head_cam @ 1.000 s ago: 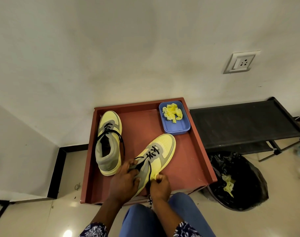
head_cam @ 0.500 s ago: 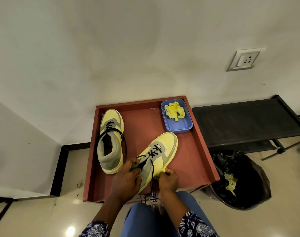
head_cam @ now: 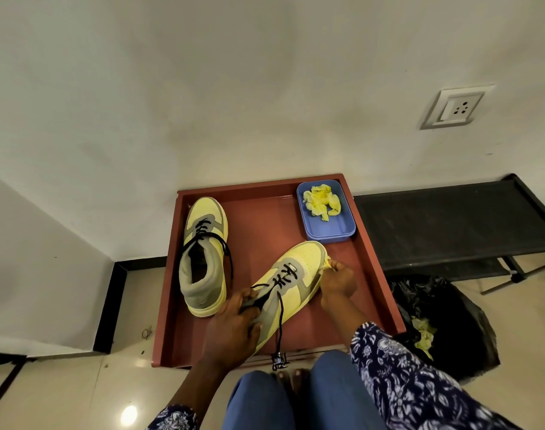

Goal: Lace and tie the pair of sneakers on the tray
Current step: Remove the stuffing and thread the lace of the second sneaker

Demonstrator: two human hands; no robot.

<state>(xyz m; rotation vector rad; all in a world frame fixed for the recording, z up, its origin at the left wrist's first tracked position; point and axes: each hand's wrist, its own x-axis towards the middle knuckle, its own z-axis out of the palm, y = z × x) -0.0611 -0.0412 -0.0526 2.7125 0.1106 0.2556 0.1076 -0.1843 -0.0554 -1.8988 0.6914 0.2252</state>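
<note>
Two yellow-and-grey sneakers with black laces lie on a red-brown tray. The left sneaker stands at the tray's left side, its loose lace looped around the collar. The right sneaker lies diagonally, toe pointing up and right. My left hand grips its collar and heel. My right hand is beside the toe and pinches a small yellow wad against the sole edge. One lace end hangs down over the tray's near edge.
A blue container with crumpled yellow paper sits in the tray's far right corner. A black rack stands to the right, with a black bin bag below it. The wall is close behind the tray. My knees are at the bottom.
My right hand moved from the sneaker's near side, by the heel, forward along its right edge to the toe. My left hand kept its grip on the collar.
</note>
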